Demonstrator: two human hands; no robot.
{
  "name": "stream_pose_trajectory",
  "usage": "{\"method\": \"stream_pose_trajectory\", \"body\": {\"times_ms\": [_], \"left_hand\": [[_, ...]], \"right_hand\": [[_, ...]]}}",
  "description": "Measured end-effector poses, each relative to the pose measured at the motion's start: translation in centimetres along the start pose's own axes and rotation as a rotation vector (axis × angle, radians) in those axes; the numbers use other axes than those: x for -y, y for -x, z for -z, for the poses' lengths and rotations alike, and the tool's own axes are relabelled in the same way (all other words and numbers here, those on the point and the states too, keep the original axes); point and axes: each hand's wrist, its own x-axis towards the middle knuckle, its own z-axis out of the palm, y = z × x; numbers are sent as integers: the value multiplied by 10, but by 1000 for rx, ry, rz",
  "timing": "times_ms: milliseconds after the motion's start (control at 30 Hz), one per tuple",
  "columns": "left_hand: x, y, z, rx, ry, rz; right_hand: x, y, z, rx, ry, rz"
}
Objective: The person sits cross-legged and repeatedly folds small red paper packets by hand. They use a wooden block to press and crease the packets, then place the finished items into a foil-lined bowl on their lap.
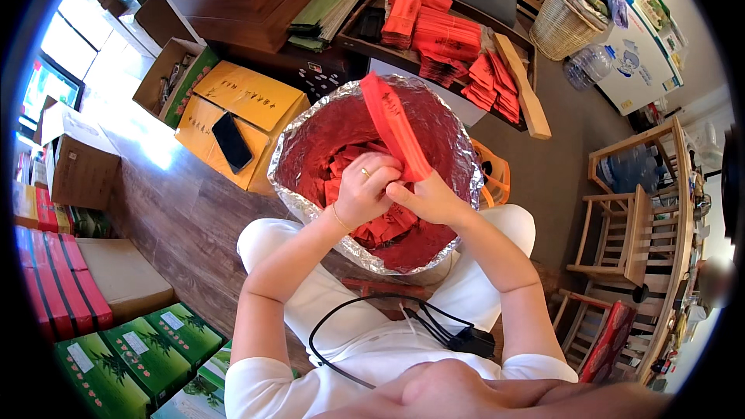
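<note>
Over a large foil-lined bag (458,143), standing between my knees, I hold a long red packet (392,120) with dark print. Its far end sticks up and away from me. My left hand (362,192), with a ring on one finger, pinches the packet's near end. Beside it, almost touching, my right hand (425,200) is closed around the packet's lower right side. My fingertips meet there, and partly hide what they grip. Several loose red packets (388,223) lie in a heap inside the bag.
Ahead, a wooden tray (372,45) holds stacks of red packets (446,35) and a wooden paddle (521,85). Left of the bag, a black phone (232,142) lies on a yellow box (268,101). Green boxes (147,345) are at lower left; a wooden chair (617,233) stands right.
</note>
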Motion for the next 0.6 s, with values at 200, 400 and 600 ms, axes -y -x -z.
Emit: {"method": "stream_pose_trajectory", "body": {"times_ms": [200,400,600], "left_hand": [[27,-13,17,-492,756,724],[18,-30,12,-572,1079,814],[32,-28,17,-763,1099,1093]], "right_hand": [[19,-2,3,10,-843,-128],[1,-3,-11,142,-1497,-304],[-5,-7,-10,158,-158,20]]}}
